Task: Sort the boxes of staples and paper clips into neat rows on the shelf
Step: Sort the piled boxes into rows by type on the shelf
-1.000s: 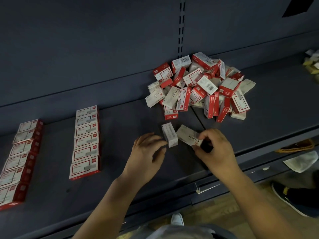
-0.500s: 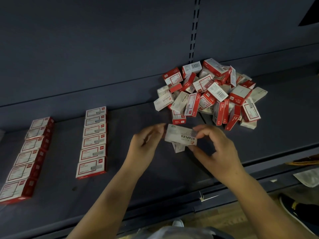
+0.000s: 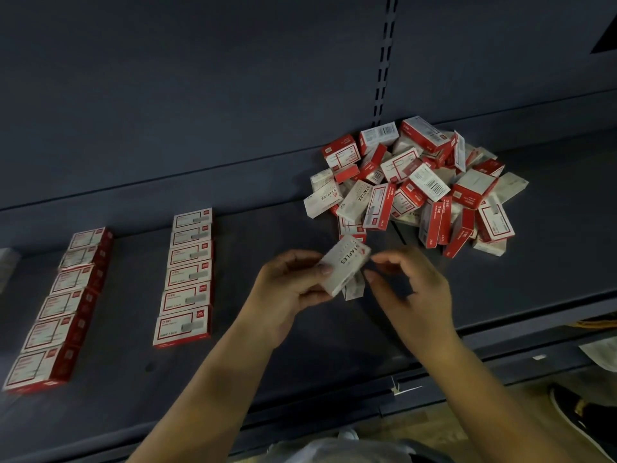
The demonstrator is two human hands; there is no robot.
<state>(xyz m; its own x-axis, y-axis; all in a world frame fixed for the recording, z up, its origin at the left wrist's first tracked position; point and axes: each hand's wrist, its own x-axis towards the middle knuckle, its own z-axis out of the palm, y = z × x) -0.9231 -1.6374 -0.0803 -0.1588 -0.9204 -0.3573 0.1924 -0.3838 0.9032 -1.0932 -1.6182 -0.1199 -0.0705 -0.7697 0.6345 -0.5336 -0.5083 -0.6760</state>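
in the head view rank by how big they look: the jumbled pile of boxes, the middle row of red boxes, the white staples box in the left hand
1. Jumbled pile of boxes
2. Middle row of red boxes
3. White STAPLES box, held by the left hand, smallest though nearest the camera.

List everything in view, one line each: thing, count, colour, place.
Neat row of red and white cardboard boxes: six, shelf centre-left.
Second row of red and white boxes: about six, far left.
Loose pile of red and white boxes: many, uncounted, back right.
White staples box: one, held tilted above the shelf.
Another white box: one, under the held one.
Dark blue metal shelf: one.
Black shoe: one, lower right floor.
Left hand: grips the white staples box.
Right hand: fingers curled, beside the box, holding nothing.
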